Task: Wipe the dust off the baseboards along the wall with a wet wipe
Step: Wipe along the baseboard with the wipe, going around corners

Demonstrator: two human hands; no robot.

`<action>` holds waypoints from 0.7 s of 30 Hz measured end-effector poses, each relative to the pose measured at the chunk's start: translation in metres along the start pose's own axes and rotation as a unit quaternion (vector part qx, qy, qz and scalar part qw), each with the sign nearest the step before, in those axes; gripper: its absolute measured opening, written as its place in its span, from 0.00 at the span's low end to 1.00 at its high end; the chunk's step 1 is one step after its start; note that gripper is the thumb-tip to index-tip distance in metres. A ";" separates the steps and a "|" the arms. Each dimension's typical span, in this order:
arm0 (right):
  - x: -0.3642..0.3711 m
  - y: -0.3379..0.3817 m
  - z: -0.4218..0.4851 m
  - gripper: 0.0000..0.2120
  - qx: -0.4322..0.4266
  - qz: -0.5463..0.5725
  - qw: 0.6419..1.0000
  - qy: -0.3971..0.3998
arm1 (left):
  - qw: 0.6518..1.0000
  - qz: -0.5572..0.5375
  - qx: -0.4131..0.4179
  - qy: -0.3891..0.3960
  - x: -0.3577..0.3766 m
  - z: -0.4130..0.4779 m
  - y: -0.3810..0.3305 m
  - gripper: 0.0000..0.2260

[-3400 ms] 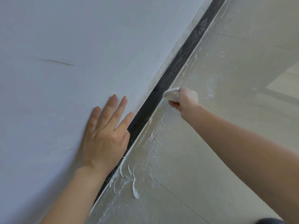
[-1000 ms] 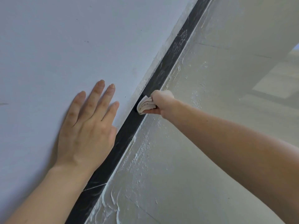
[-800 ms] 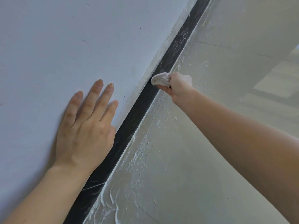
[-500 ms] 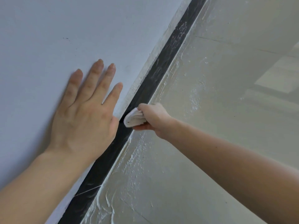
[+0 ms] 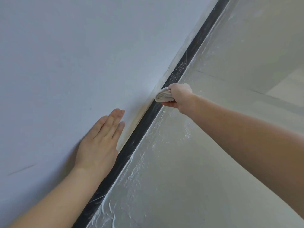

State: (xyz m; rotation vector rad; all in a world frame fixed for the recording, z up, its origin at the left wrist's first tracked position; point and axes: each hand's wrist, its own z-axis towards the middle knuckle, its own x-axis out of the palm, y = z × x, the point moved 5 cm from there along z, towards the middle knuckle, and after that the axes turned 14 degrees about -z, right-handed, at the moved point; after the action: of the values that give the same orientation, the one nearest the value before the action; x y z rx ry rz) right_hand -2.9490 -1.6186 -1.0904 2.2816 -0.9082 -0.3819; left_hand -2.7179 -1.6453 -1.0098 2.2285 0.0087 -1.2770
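Note:
A dark baseboard [image 5: 139, 129] runs diagonally from the lower left to the upper right, between the pale wall and the floor. White dust speckles it further up, near the upper right. My right hand [image 5: 180, 96] is shut on a folded white wet wipe [image 5: 163, 96], which is pressed against the baseboard at mid-frame. My left hand [image 5: 100, 142] lies flat on the wall beside the baseboard, fingers together and pointing up along the wall, holding nothing.
The pale wall [image 5: 74, 63] fills the left half and carries a faint scratch at the lower left. The light floor [image 5: 189, 186] has white powdery smears along the baseboard's foot. A sunlit patch of floor [image 5: 287, 86] lies at the far right.
My right hand has slid the wipe back up the baseboard, away from my left hand, continuing a back-and-forth stroke. My left hand stays flat on the wall, fingers drawn closer together.

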 end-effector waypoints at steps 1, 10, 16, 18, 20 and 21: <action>-0.005 0.004 -0.006 0.06 0.003 -0.016 1.000 0.018 | 0.999 0.002 -0.002 0.033 -0.005 0.003 -0.002 0.27; -0.010 0.029 -0.034 0.08 -0.026 -0.202 0.973 0.104 | 0.996 0.014 0.072 0.055 -0.070 0.034 0.016 0.27; -0.006 0.038 -0.033 0.08 -0.013 -0.303 0.946 0.114 | 0.995 0.012 0.099 0.022 -0.062 0.047 0.013 0.27; -0.007 0.054 -0.032 0.06 -0.023 -0.349 0.931 0.108 | 0.994 -0.001 0.106 0.017 -0.057 0.054 0.011 0.28; -0.010 0.079 -0.031 0.06 -0.040 -0.384 0.919 0.080 | 0.992 -0.017 0.124 0.014 -0.056 0.059 0.009 0.28; -0.009 0.093 -0.031 0.07 -0.048 -0.393 0.916 0.072 | 0.991 -0.026 0.130 0.010 -0.057 0.061 0.010 0.28</action>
State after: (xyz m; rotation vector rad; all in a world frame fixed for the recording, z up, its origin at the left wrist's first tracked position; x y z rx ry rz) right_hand -2.9886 -1.6495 -1.0056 2.4535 0.1441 -0.5672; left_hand -2.7946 -1.6673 -0.9831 2.4758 -0.0970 -1.3495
